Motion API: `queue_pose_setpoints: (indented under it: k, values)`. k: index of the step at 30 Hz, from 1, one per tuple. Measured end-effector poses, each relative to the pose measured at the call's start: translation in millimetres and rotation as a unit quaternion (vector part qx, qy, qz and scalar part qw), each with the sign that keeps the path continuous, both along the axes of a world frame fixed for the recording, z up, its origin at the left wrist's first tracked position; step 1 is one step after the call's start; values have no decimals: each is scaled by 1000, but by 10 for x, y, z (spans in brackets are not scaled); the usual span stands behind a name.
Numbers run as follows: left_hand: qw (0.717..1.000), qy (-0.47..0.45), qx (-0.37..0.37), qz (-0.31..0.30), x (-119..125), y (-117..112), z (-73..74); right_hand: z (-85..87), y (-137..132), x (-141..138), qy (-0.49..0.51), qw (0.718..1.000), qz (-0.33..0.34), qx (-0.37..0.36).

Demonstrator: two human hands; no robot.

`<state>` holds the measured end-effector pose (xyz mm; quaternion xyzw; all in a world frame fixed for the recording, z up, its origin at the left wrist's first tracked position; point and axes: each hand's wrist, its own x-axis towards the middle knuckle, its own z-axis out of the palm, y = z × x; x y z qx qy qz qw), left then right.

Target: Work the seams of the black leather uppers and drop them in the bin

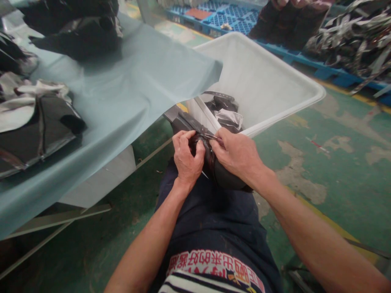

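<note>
Across my lap lies a dark leather-like piece (224,173) with brown trim, its far end reaching toward the table edge. My left hand (188,156) pinches the trimmed edge of this piece between thumb and fingers. Opposite it, my right hand (236,152) is closed around a thin metal tool (211,136), whose tip points left at the trim between both hands. The tool looks like small scissors or tweezers, but the fingers cover most of it. A pale thin strip shows below my left hand.
At the left stands a table with a blue-green cover (146,69), bearing stacked dark pieces (58,122). A white bin (271,81) with some dark pieces inside is just beyond my knees. Blue pallets (232,18) with piled straps (357,40) stand farther back.
</note>
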<state>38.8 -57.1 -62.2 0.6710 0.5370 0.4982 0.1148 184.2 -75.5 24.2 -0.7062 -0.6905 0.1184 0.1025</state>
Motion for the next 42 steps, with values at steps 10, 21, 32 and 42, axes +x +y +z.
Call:
queue_pose_setpoints:
  k: [10, 21, 32, 42]
  values:
    - [1000, 5, 4, -2, 1, -8, 3, -165, 58, 132, 178, 981, -43, 59]
    - [1000, 12, 5, -7, -13, -4, -8, -123, 23, 103, 141, 988, -27, 53]
    - [1000, 9, -2, -12, -21, -7, 4, 15, 21, 107, 96, 995, 4, 10]
    - [1000, 24, 11, -3, -20, -7, 1, 172, 45, 61, 33, 998, -5, -46]
